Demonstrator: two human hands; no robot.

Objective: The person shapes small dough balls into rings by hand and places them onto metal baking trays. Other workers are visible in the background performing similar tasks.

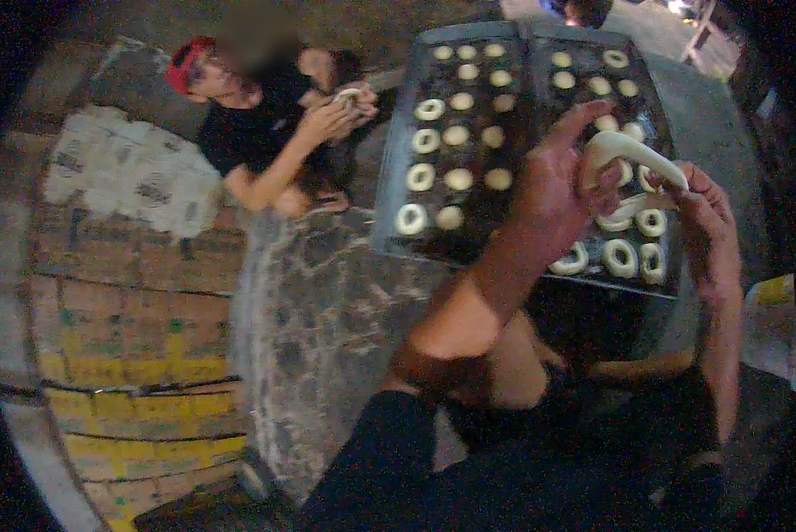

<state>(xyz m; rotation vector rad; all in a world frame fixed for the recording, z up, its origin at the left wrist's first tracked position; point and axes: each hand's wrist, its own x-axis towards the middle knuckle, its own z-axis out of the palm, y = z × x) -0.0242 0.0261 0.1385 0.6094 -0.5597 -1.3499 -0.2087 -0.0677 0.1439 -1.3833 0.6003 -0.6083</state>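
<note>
Dough ring point(643, 156) held above tray point(580, 37); left hand point(568, 168) curled round its left side, right hand point(705, 202) gripping its right end. Probably light, soft, stretchy; best supported loosely at both sides.

The scene is dimly lit, and the darker parts are speckled by coarse coloured grain. A small white glare point(682, 8) is seen far above the fingers point(584, 115), with its detail burnt out. The left forearm point(464, 324), below the fingers, is caught by a warm patch of light, while the clothes point(522, 470) further down are sunk in shadow. The edges of the dough point(637, 152) in the fingers are softened by slight blur. The boxes point(149, 355), well to the left of the fingers, are bent into curves by the lens, and the outer corners are lost in black
</note>
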